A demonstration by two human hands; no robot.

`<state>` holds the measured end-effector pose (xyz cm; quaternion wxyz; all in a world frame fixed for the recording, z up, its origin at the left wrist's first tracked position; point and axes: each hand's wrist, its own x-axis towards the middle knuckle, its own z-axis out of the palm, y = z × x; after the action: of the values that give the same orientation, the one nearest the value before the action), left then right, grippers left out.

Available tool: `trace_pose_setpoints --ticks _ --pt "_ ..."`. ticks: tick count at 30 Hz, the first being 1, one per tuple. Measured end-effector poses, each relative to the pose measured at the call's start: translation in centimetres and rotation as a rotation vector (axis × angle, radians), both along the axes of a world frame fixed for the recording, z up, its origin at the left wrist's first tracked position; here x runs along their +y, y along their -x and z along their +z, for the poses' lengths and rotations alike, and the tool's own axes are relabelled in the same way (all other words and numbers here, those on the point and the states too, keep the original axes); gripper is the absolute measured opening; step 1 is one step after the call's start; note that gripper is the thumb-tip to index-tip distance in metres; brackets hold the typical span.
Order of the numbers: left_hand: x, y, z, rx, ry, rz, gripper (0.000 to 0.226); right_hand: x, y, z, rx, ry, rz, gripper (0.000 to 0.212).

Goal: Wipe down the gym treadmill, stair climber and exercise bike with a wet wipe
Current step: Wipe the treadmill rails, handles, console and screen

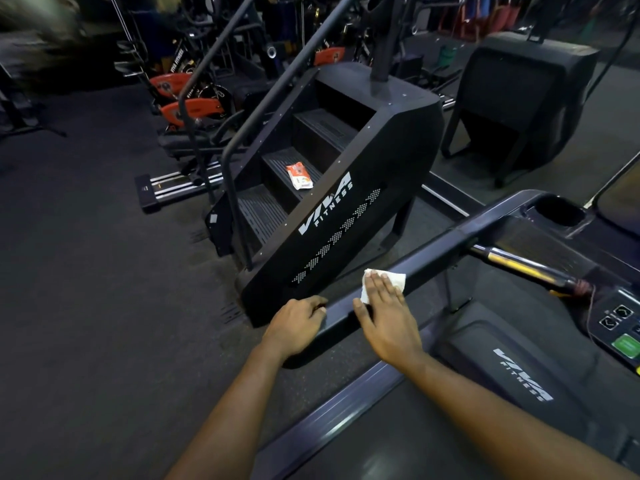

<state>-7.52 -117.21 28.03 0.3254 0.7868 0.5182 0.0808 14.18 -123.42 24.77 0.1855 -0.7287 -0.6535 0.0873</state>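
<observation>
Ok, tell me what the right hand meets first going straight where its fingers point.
Right hand, flat on the wet wipe, points across the treadmill handrail; beyond, probably the stair climber's side panel.

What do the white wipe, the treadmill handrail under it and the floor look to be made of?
Wipe: thin nonwoven cloth or paper, creased. Handrail: probably moulded plastic or painted metal, smooth dark satin sheen. Floor: likely rubber matting, matt, finely speckled.

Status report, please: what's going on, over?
Right hand flat, pressing white wet wipe on dark treadmill handrail. Left hand grips its end. Nothing blocking rail ahead.
</observation>
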Motion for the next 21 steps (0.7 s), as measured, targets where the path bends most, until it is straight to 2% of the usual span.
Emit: trace_pose_setpoints --ticks 2,5,9,11,15,18,21 --pt "0.3 -1.3 0.0 -0.013 0.011 -0.021 0.044 -0.2 -0.6 -0.1 -0.051 0.017 0.079 0.072" --pt "0.9 -2.9 -0.3 -0.027 0.025 -0.061 0.049 0.2 -1.8 0.1 0.006 0.009 -0.039 0.071" --pt "0.8 -3.0 -1.0 -0.006 -0.03 -0.083 0.056 0.3 -2.2 0.1 -0.055 0.026 0.053 0.073" --pt "0.7 -3.0 -1.2 0.008 -0.063 -0.088 0.058 0.7 -3.1 0.4 -0.015 0.026 -0.032 0.076" --pt "0.5 -2.9 -1.6 0.035 -0.09 -0.088 0.061 1.1 -3.7 0.4 -0.052 0.037 0.042 0.076" --pt "0.4 -2.9 -1.5 0.045 -0.108 -0.1 0.063 1.5 -4.6 0.5 0.002 0.03 -0.042 0.083" --pt "0.2 -3.0 -1.5 0.061 -0.118 -0.096 0.065 1.6 -5.4 0.4 -0.037 0.052 0.051 0.083"
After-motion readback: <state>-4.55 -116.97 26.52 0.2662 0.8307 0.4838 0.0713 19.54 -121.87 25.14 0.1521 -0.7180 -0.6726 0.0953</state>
